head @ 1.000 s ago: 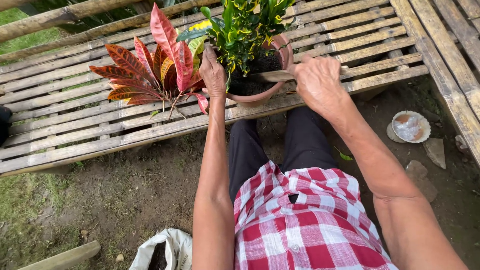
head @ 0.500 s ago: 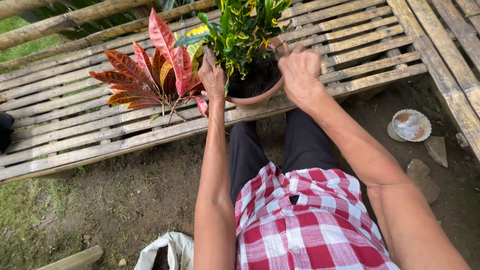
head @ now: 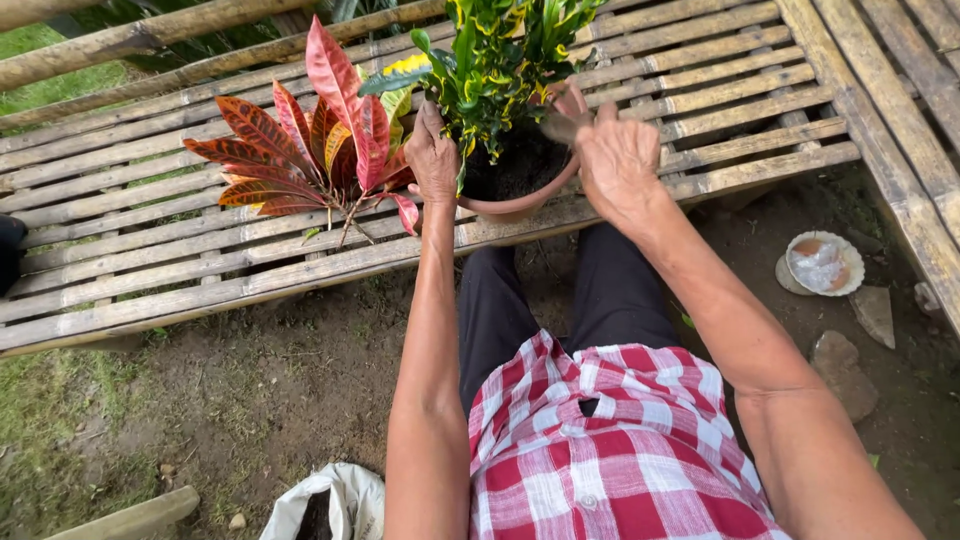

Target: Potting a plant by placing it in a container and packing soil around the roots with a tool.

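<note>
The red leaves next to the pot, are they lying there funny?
Yes. The red leaves lie flat on the bamboo bench, stems bare, outside the pot between the left hand and right hand.

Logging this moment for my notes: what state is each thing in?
Clay pot: upright on the bench, filled with dark soil.
Green-yellow plant: standing in the pot.
Red-leaved cutting: lying on the bamboo bench.
Left hand: on the pot's rim.
Right hand: at the rim; grip blurred.

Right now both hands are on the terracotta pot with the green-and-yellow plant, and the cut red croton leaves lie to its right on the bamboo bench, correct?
Not quite: the head view shows the red croton leaves lying to the left of the terracotta pot, not the right. The left hand and right hand are at the pot on the bamboo bench.
</note>
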